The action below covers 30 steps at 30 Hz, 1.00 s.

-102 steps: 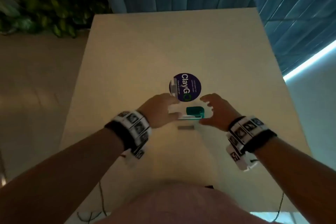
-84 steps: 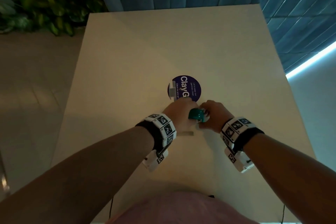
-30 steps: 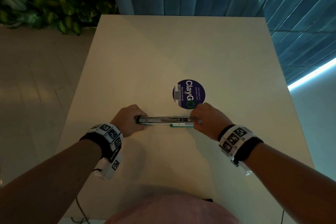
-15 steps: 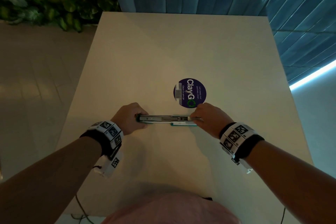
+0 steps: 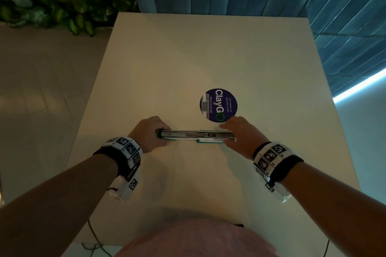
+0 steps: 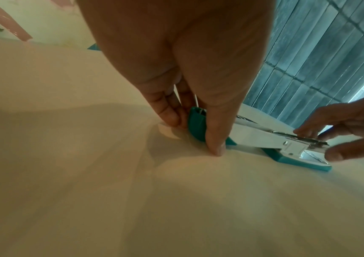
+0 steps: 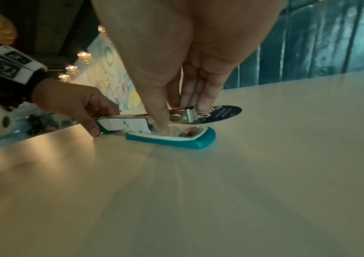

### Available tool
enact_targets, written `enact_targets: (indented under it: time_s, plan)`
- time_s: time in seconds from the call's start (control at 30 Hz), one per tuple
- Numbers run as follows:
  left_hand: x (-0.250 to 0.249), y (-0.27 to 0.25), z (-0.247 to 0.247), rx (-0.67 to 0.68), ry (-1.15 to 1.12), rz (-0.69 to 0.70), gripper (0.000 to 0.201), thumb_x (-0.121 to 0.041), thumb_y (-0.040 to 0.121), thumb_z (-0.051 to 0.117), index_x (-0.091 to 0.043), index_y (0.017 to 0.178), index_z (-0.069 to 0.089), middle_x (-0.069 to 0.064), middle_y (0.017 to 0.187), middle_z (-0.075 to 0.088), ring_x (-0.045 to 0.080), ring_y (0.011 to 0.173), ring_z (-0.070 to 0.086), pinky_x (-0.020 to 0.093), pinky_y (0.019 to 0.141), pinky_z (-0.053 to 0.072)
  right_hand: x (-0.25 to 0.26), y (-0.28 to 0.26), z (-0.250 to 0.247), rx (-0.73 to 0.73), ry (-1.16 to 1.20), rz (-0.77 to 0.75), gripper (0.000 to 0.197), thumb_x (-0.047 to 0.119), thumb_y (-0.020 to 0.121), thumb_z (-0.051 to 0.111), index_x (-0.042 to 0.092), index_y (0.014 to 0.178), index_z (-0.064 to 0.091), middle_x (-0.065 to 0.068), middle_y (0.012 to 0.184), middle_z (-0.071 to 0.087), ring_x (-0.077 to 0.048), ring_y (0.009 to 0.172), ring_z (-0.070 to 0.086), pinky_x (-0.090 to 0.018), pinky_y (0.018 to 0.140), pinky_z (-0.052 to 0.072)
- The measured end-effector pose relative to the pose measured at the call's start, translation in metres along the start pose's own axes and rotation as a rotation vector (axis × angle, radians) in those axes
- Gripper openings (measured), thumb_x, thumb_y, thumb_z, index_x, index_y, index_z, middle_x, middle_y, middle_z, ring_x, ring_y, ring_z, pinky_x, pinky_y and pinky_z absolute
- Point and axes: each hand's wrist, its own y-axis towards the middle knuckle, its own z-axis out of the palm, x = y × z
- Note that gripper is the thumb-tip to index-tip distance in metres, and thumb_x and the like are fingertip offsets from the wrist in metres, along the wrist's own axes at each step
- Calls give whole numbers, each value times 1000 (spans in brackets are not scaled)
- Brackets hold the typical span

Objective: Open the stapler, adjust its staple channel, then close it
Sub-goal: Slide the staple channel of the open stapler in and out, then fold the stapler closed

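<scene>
The teal and white stapler lies swung open flat across the table, cover to the left, base to the right. My left hand grips the teal top cover between thumb and fingers and holds it down on the table. My right hand pinches the front end of the metal staple channel, which stands slightly above the teal base. The right thumb reaches down between channel and base, and the fingers lie behind the channel.
A round dark-blue sticker lies on the beige table just beyond the right hand. A blue slatted wall runs behind and to the right of the table. Plants stand at the far left, and cables hang at the near edge.
About three seconds ago the stapler was shut between my hands; since then it has been swung open flat. Over the last second both hands have kept their holds, barely moving.
</scene>
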Motion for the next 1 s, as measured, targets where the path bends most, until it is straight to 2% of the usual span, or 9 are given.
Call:
enact_targets:
  time_s: [0.1, 0.27, 0.4, 0.47, 0.57, 0.6, 0.67, 0.8, 1.0]
  plan:
    - [1, 1, 0, 11, 22, 7, 35, -22, 67, 80, -16, 98, 67, 8, 93, 60, 24, 84, 56, 32, 75, 44, -12, -5, 10, -64, 105, 76, 56, 19, 71, 71, 13, 121, 46, -7, 121, 48, -22, 109, 42, -34, 94, 42]
    - [1, -1, -8, -47, -33, 30, 34, -19, 65, 82, -19, 94, 66, 8, 91, 63, 21, 82, 56, 31, 74, 43, -20, -7, 14, -37, 162, 161, 44, 13, 66, 73, 9, 106, 54, -3, 97, 45, -21, 89, 48, -42, 85, 50]
    - [-19, -6, -23, -119, -178, 103, 34, -15, 65, 80, -23, 93, 63, 2, 93, 66, 15, 85, 62, 27, 80, 53, -23, -4, 13, -36, 198, 155, 43, 12, 65, 75, 10, 103, 57, -9, 100, 51, -25, 89, 54, -41, 83, 52]
    - [-41, -4, -24, -110, -223, 175, 34, -14, 66, 79, -22, 95, 63, 1, 95, 66, 15, 87, 62, 21, 82, 51, -24, -3, 13, -32, 206, 154, 42, 12, 65, 75, 11, 103, 57, -10, 102, 52, -25, 89, 55, -40, 83, 52]
    - [-75, 5, -8, -55, -235, 265, 33, -19, 69, 78, -21, 98, 63, -1, 94, 64, 7, 85, 58, 12, 77, 46, -24, -2, 12, -36, 207, 150, 40, 11, 65, 74, 10, 102, 59, -8, 99, 51, -25, 89, 56, -37, 82, 51]
    - [-84, 10, 0, -44, -220, 297, 34, -21, 70, 77, -21, 101, 63, -1, 93, 63, 6, 83, 57, 12, 76, 45, -24, -2, 12, -39, 205, 150, 39, 11, 66, 74, 10, 101, 59, -7, 99, 51, -25, 89, 56, -35, 81, 51]
    - [-99, 21, 19, 4, -128, 360, 35, -23, 74, 74, -19, 106, 62, 1, 95, 62, 12, 86, 56, 22, 78, 45, -23, -2, 11, -37, 197, 150, 37, 11, 67, 72, 10, 101, 59, -6, 98, 50, -23, 88, 54, -34, 80, 49]
    - [-115, 37, 45, 114, 31, 376, 31, -23, 80, 67, -16, 109, 61, 8, 104, 59, 22, 98, 53, 40, 86, 48, -23, -2, 11, -31, 183, 144, 34, 9, 68, 71, 10, 100, 59, -3, 94, 46, -20, 85, 50, -30, 76, 43]
    - [-114, 42, 48, 105, 84, 385, 31, -21, 81, 65, -12, 111, 62, 11, 106, 59, 26, 97, 55, 38, 82, 47, -28, 0, 13, -37, 178, 135, 35, 11, 67, 71, 10, 100, 58, -2, 93, 44, -20, 83, 50, -29, 74, 42]
